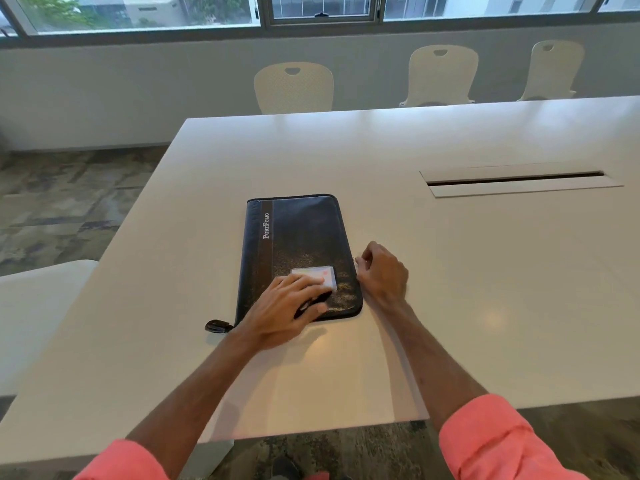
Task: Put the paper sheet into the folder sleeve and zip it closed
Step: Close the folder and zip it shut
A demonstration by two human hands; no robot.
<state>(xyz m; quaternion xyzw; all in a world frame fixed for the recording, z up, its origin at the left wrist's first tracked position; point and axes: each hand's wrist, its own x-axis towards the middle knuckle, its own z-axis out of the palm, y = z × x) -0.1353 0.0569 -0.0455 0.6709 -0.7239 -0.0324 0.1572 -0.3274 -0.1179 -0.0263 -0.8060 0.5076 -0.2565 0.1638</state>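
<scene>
A dark zip folder point(301, 237) marked "PortFolio" lies flat and closed on the white table point(450, 289). My left hand point(287, 306) presses flat on its near end, partly covering a clear card window point(323, 273). At the folder's right edge, my right hand point(382, 271) is pinched on a small metal zipper pull point(356, 260). A black strap tab point(218, 326) sticks out at the near left corner. No paper sheet is visible.
A cable slot point(516, 180) is set into the table to the far right. Three pale chairs point(294, 88) stand behind the table under the windows. Another pale chair point(38, 306) is at my left. Patterned carpet lies beyond the left edge.
</scene>
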